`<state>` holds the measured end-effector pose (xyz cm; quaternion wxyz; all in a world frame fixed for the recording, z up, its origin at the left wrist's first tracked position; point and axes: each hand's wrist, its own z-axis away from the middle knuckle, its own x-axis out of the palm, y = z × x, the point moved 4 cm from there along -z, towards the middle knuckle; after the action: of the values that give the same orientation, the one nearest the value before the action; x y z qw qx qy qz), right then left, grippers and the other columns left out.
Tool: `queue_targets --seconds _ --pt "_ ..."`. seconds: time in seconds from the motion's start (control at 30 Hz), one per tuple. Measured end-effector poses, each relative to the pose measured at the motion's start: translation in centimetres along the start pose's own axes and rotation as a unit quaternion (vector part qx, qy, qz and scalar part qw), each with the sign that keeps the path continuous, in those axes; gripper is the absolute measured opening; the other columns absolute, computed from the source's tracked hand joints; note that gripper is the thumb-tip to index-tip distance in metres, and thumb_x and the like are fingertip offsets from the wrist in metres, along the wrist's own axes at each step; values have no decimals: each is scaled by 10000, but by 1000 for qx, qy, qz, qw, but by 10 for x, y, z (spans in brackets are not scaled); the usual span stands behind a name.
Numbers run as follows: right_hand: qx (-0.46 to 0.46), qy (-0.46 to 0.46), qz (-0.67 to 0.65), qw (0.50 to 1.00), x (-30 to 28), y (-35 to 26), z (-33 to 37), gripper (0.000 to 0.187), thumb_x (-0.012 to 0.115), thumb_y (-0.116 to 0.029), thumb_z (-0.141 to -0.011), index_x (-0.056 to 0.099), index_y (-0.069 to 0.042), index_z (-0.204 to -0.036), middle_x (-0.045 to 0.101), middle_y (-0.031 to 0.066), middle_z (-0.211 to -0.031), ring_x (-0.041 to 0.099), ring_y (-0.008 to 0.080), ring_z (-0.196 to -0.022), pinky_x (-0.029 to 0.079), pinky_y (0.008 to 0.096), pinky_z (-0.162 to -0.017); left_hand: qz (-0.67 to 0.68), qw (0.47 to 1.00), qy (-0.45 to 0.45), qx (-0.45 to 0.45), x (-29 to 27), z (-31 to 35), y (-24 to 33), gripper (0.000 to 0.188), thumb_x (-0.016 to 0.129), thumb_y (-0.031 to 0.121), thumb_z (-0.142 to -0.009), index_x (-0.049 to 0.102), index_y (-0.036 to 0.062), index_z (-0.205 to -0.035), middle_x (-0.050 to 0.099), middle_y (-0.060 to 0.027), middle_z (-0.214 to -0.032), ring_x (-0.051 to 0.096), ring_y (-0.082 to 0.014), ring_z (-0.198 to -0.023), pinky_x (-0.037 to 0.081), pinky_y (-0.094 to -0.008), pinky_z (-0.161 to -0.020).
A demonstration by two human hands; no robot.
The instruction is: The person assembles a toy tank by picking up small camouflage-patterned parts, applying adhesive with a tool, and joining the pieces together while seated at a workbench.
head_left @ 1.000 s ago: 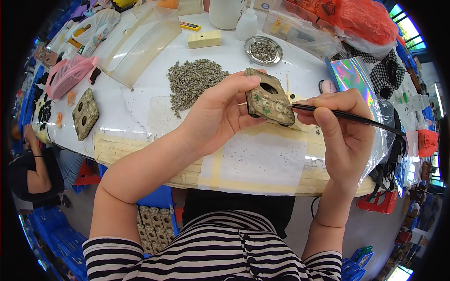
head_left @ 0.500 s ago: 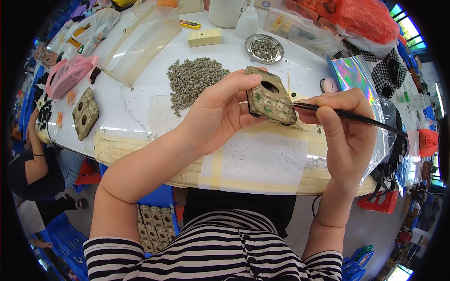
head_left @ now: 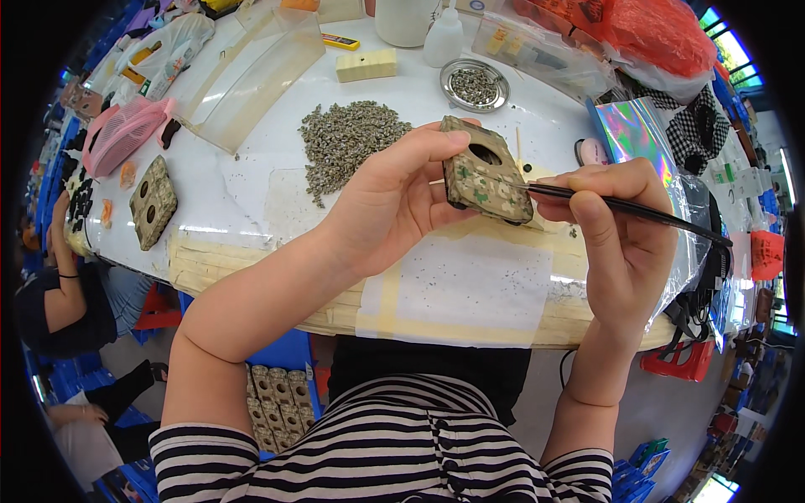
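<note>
White tabletop beyond the left fingers.
Left hand pinches a boxy, camouflage-patterned case at its fingertips; right hand grips a slim black tweezer-like tool, tip at the case. Should the left pinch slacken, that tip could skid, scratching it.

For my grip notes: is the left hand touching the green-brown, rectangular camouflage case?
Touching. The head view shows the left hand with its thumb on the camouflage case.
</note>
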<state>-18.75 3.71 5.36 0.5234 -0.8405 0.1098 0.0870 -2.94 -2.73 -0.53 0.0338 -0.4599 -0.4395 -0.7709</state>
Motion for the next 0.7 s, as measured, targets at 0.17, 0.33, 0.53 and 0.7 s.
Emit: queue_targets --seconds 0.17,0.33,0.53,0.7 --pt "1 -1 1 1000 0 0 0 113 546 -50 -896 505 51 -924 616 175 -887 652 216 -798 549 298 -737 1 1000 -1 1 0 0 0 258 535 246 -878 506 67 -1062 603 -47 -982 599 -106 -913 509 -270 -817" --pt "3 -3 7 1000 0 0 0 113 550 -50 -894 504 48 -925 619 175 -890 652 213 -798 548 295 -740 0 1000 0 1 -1 -1 0 261 536 247 -877 505 63 -1060 605 -45 -976 600 -101 -903 513 -270 -809" --pt "4 -7 15 1000 0 0 0 113 550 -52 -895 504 46 -926 620 175 -892 651 210 -797 546 292 -742 0 1000 1 1 -1 0 0 263 539 248 -876 506 68 -1064 598 -48 -1005 592 -111 -936 510 -272 -818" --pt "0 -6 21 1000 0 -1 0 112 550 -52 -895 508 47 -924 617 167 -887 651 208 -793 547 291 -741 1 1000 1 2 0 1 0 273 540 250 -875 507 67 -1076 595 -51 -1022 589 -116 -948 506 -278 -828"
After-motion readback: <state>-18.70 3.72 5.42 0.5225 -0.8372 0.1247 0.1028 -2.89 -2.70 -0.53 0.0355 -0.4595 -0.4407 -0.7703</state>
